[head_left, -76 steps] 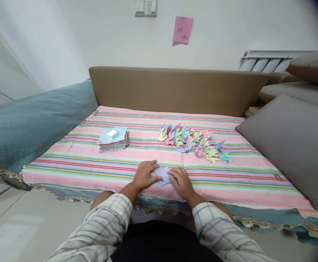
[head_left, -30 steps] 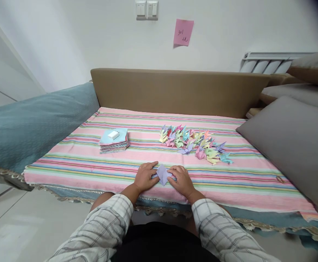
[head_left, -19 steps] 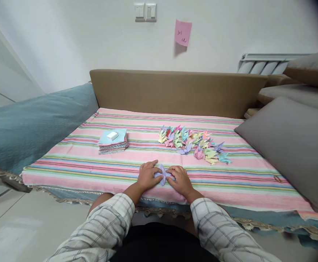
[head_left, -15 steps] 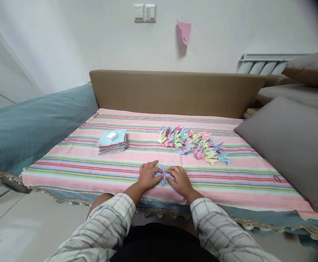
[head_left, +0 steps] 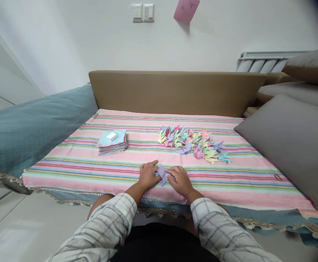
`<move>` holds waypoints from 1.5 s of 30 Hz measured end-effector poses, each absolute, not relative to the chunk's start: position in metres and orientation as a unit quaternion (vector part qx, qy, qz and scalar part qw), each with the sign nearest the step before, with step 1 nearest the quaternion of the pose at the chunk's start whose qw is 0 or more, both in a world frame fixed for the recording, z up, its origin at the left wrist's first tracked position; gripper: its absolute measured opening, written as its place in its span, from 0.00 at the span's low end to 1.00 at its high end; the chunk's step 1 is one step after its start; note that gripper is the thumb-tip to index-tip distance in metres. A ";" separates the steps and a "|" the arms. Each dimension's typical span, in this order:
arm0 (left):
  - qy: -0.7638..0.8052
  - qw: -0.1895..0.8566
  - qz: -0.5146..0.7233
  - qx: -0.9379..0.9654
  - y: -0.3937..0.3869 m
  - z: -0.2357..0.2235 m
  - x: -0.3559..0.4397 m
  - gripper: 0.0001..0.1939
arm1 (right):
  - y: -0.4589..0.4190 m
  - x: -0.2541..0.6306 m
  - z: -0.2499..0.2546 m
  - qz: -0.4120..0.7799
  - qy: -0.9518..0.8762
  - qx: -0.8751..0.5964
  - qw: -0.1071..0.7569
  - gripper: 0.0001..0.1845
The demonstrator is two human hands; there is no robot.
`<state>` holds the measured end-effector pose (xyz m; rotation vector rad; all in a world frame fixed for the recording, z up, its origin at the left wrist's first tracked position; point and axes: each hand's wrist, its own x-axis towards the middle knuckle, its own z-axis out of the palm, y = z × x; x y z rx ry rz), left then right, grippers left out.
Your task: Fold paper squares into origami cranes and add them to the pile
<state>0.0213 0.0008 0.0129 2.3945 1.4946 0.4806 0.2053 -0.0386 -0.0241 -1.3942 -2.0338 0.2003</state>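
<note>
Between my two hands lies a small folded sheet of lilac origami paper (head_left: 163,175), resting on the striped cloth, with a diamond-shaped flap facing up. My left hand (head_left: 148,176) grips its left side between thumb and fingers. On the other side, the fingers and thumb of my right hand (head_left: 180,180) hold the right edge. Beyond my right hand is a cluster of folded paper cranes (head_left: 198,143) in many colours.
A stack of square paper (head_left: 112,142) with a small white block (head_left: 112,136) on top stands at the left. The striped cloth (head_left: 66,156) covers the seat. A large grey cushion (head_left: 284,145) leans at the right. A pink note (head_left: 186,11) hangs on the wall.
The lilac paper's upper flap has opened from a narrow upright ridge into a flatter diamond. My hands have barely moved. The pink note on the wall has swung upward.
</note>
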 end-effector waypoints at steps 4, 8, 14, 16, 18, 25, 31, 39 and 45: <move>0.522 0.145 0.167 0.824 0.002 0.012 0.023 0.14 | -0.039 0.205 -0.024 0.069 -0.779 -0.529 0.331 0.13; 0.526 0.145 0.165 0.822 0.002 0.012 0.024 0.13 | -0.040 0.205 -0.024 0.060 -0.776 -0.533 0.332 0.14; 0.529 0.151 0.162 0.820 0.001 0.014 0.025 0.14 | -0.039 0.204 -0.024 0.059 -0.774 -0.535 0.334 0.13; 0.528 0.152 0.163 0.819 0.001 0.015 0.024 0.14 | -0.039 0.204 -0.025 0.061 -0.775 -0.535 0.332 0.13; 0.527 0.153 0.165 0.820 0.001 0.015 0.024 0.14 | -0.039 0.205 -0.025 0.061 -0.777 -0.533 0.328 0.13; 0.526 0.147 0.166 0.821 0.001 0.016 0.023 0.11 | -0.040 0.205 -0.024 0.062 -0.781 -0.526 0.330 0.13; 0.523 0.153 0.175 0.820 0.002 0.014 0.024 0.13 | -0.040 0.205 -0.023 0.060 -0.781 -0.523 0.337 0.12; 0.495 0.167 0.197 0.830 0.006 0.011 0.024 0.11 | -0.041 0.203 -0.023 0.072 -0.776 -0.518 0.351 0.10; 0.488 0.194 0.192 0.829 0.004 0.013 0.023 0.14 | -0.039 0.203 -0.025 0.059 -0.783 -0.507 0.355 0.07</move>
